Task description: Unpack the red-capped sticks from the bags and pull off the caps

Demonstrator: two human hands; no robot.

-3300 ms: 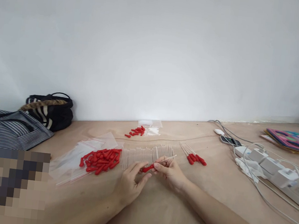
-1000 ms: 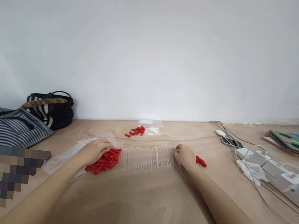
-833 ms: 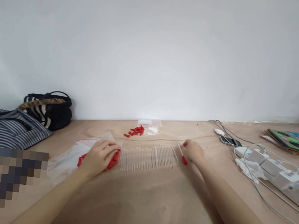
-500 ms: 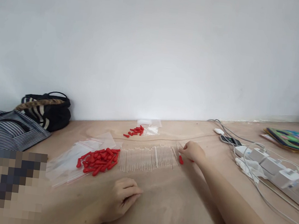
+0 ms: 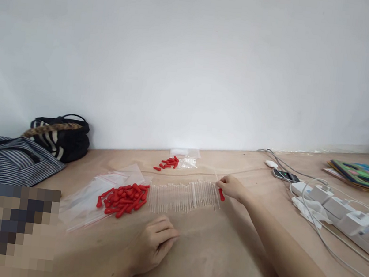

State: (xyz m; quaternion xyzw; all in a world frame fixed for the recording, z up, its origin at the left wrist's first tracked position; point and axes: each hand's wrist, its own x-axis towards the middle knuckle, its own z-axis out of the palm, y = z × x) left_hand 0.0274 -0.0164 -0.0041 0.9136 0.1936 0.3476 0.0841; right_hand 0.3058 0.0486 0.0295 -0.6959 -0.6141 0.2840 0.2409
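Note:
My right hand is pinched shut at the right end of a row of clear thin tubes lying side by side on the tan table. A red-capped tube shows just under its fingertips. My left hand rests on the table nearer to me, below the tube row. Its fingers are curled in, and what they hold, if anything, is hidden. A pile of red rubber caps lies on a clear zip bag left of the tubes.
A smaller heap of red caps and a small clear bag sit by the wall. Striped bags fill the left. On the right are a power strip with adapters and cables, a phone and colourful books.
Both hands earlier held a red-capped tube together. Then my left hand went to the red cap pile and drew back closed towards me, while my right hand moved to the tube row's right end.

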